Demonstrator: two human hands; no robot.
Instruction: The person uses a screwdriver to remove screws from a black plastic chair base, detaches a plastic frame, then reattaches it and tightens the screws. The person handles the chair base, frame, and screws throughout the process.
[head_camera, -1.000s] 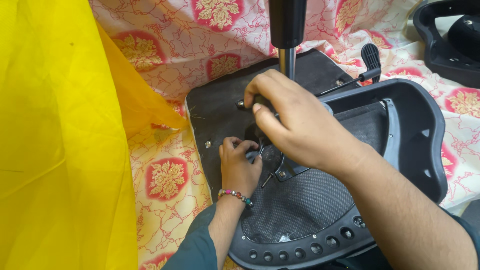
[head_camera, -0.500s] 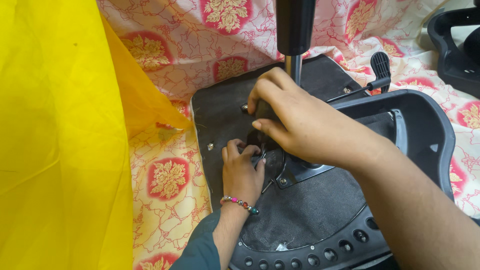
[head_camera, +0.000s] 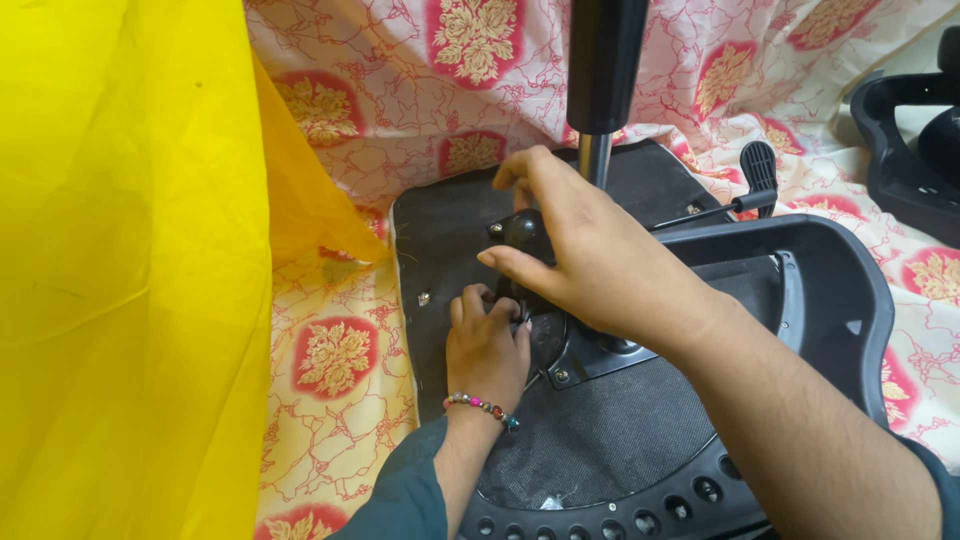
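An upturned black chair seat (head_camera: 440, 230) lies on a patterned cloth, with a metal mechanism plate (head_camera: 590, 365) bolted to its underside. A black gas cylinder (head_camera: 603, 60) rises from the plate. My right hand (head_camera: 600, 260) arches over the plate, fingers spread and gripping its near end beside the cylinder. My left hand (head_camera: 487, 345), with a bead bracelet (head_camera: 480, 405) on its wrist, has its fingers curled tight against the plate's left edge. What those fingers hold is hidden.
A yellow cloth (head_camera: 120, 280) fills the left side. The red-and-cream floral sheet (head_camera: 340, 380) covers the floor. A black plastic chair frame (head_camera: 830, 290) curves around the seat at right, with a lever (head_camera: 760, 165) behind it. Another black chair part (head_camera: 900, 130) lies top right.
Both hands stay at the mechanism plate. My right hand's fingers have spread a little wider over the plate, and my left hand has hardly moved.
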